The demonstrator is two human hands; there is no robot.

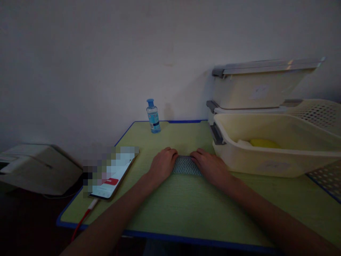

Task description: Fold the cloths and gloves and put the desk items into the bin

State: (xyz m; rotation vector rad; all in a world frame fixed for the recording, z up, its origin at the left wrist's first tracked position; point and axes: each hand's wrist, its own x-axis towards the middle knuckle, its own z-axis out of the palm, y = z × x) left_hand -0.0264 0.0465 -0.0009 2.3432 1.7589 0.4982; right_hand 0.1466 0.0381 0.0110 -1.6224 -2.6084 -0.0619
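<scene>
A small grey-blue patterned piece that looks like folded cloth (pixel 187 165) lies on the green tabletop, its texture like a fine weave or knit. My left hand (pixel 163 163) grips its left end with curled fingers, the thumb side turned inward. At the opposite end, my right hand (pixel 209 164) is closed on it in the same way. Between the two hands only the middle of the cloth shows; both ends are covered by my fingers. Its far edge runs level from one hand to the other.
A clear blue bottle (pixel 153 117) stands near the table's back edge. To the left lies a phone (pixel 114 174) with a red cable (pixel 81 223). On the right are an open cream bin (pixel 255 161) and a lidded box (pixel 247 89). A white appliance (pixel 39 169) sits beyond the table's left side.
</scene>
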